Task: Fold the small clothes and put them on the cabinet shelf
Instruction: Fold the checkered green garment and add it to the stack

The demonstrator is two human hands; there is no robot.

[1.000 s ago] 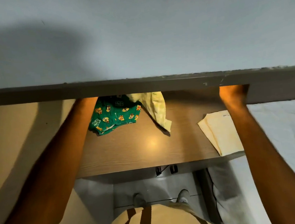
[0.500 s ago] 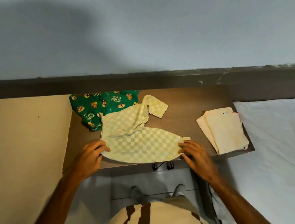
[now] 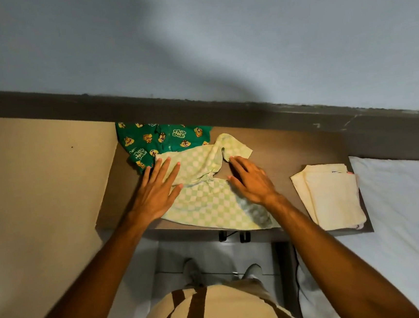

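Note:
A small pale green checkered garment point(image 3: 207, 199) lies spread on the brown wooden shelf point(image 3: 278, 147), its lower hem at the front edge. My left hand point(image 3: 158, 191) rests flat on its left side, fingers spread. My right hand point(image 3: 251, 180) lies flat on its right side, fingertips near the short sleeve. A green garment with cartoon chipmunks point(image 3: 161, 140) lies crumpled behind it at the back left, partly covered. A folded cream cloth point(image 3: 330, 196) sits at the shelf's right end.
A beige cabinet panel point(image 3: 42, 198) stands to the left. A white bed point(image 3: 406, 217) lies to the right. A dark ledge point(image 3: 199, 109) and grey wall rise behind the shelf. Below are the tiled floor and my feet.
The checkered garment came down onto the shelf. My hands moved from its front hem up to its upper part and now lie flat on it.

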